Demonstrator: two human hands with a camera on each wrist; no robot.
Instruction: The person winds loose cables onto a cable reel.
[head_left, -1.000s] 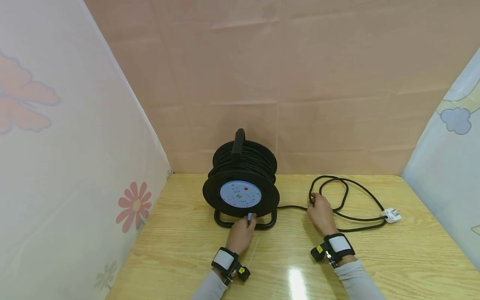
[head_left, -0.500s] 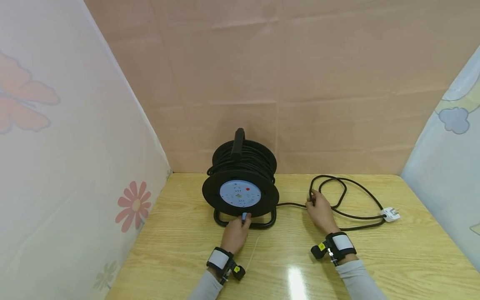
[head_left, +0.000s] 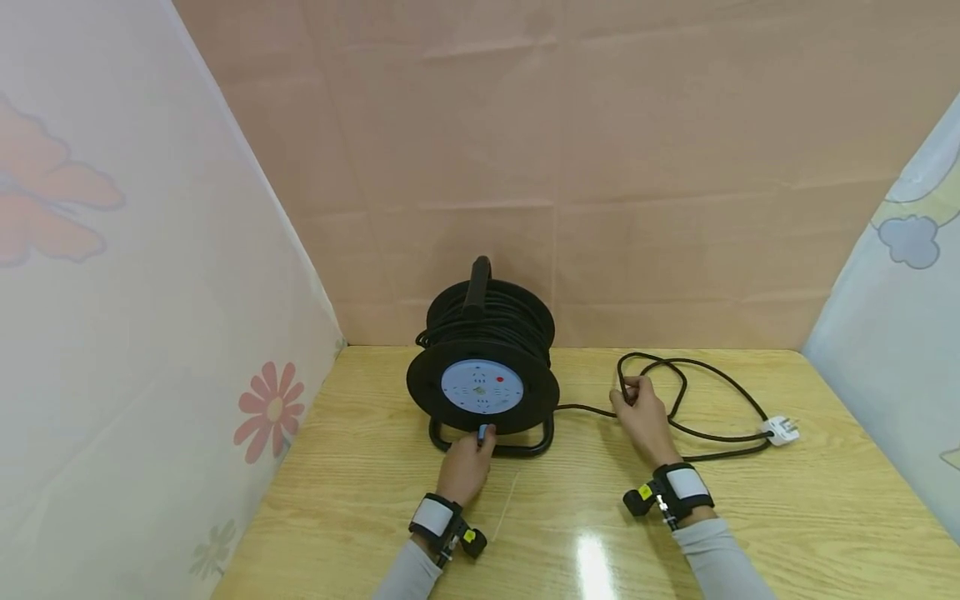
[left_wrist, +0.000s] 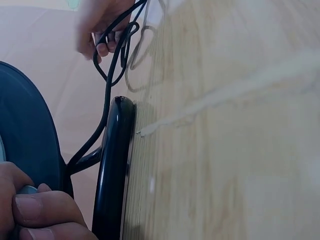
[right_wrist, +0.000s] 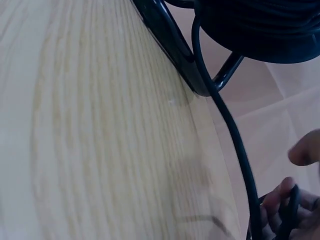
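Note:
A black cable reel (head_left: pixel 435 392) with a pale blue socket panel (head_left: pixel 482 387) stands on the table. At its lower front rim, my left hand (head_left: pixel 463 471) pinches the small blue-grey crank knob (head_left: pixel 483 432); thumb and fingers close around it in the left wrist view. Black extension cable (head_left: pixel 583 407) runs from the reel's right side to my right hand (head_left: pixel 647 421). There the right fingers curl round the cable, while the thumb stands apart from them in the right wrist view. Beyond that hand the cable lies in loose loops, ending at a white plug (head_left: pixel 782 430).
The reel's black tube stand (head_left: pixel 525 451) rests on the wooden table (head_left: pixel 360 500), close to the brown backdrop (head_left: pixel 450 167). Flowered white panels rise on the left (head_left: pixel 187 333) and right (head_left: pixel 900 333). Each wrist wears a strapped camera.
The reel's drum has turned a little clockwise, its red button shifting right. My left hand has moved left with the knob, and the cable has drawn slightly at my right hand.

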